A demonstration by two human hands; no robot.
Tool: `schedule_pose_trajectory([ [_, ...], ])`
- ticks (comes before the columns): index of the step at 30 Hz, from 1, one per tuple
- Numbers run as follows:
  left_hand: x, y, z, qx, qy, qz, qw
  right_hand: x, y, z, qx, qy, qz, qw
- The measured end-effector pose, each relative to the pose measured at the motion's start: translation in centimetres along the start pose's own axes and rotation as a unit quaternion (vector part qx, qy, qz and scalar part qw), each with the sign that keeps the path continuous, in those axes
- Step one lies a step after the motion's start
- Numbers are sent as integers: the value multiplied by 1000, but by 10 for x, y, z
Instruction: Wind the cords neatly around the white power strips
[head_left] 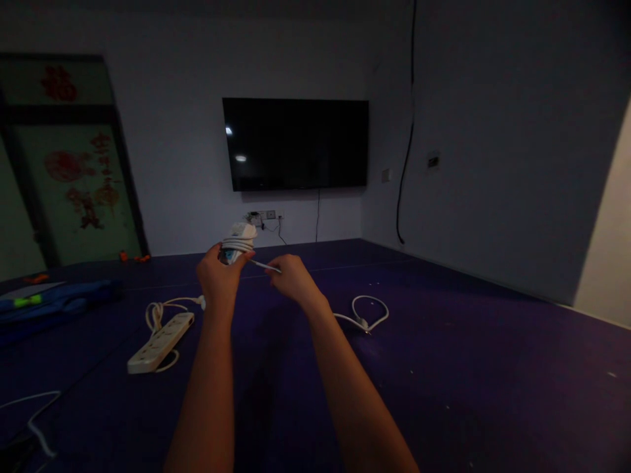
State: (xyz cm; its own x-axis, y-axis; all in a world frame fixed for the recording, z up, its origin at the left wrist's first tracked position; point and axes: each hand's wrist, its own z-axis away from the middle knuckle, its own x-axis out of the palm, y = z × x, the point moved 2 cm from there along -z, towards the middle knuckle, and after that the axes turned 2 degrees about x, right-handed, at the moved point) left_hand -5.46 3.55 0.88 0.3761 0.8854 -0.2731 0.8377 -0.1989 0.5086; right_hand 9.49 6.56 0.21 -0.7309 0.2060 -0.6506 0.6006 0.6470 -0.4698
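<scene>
My left hand [219, 270] is closed around a white power strip [242, 231], held up above the purple surface. Several turns of white cord [237, 244] are wound about its body. From the windings a stretch of cord runs right to my right hand [290, 274], whose fingers are pinched on it. Beyond my right forearm, more white cord [372, 299] lies in a loop on the surface, with what looks like its plug [363, 324]. My palm and fingers hide the strip's lower part.
A second white power strip [160, 345] with a bunched cord [155, 316] lies left of my left forearm. Blue cloth [73, 299] and a thin white cable [37, 420] are farther left. A television [300, 144] hangs on the far wall above sockets [270, 215].
</scene>
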Motion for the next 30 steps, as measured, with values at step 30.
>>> schedule_pose_trajectory([
  [30,9,13,1,98,-241,43,965,-33,-7,8,-51,111,-3,992],
])
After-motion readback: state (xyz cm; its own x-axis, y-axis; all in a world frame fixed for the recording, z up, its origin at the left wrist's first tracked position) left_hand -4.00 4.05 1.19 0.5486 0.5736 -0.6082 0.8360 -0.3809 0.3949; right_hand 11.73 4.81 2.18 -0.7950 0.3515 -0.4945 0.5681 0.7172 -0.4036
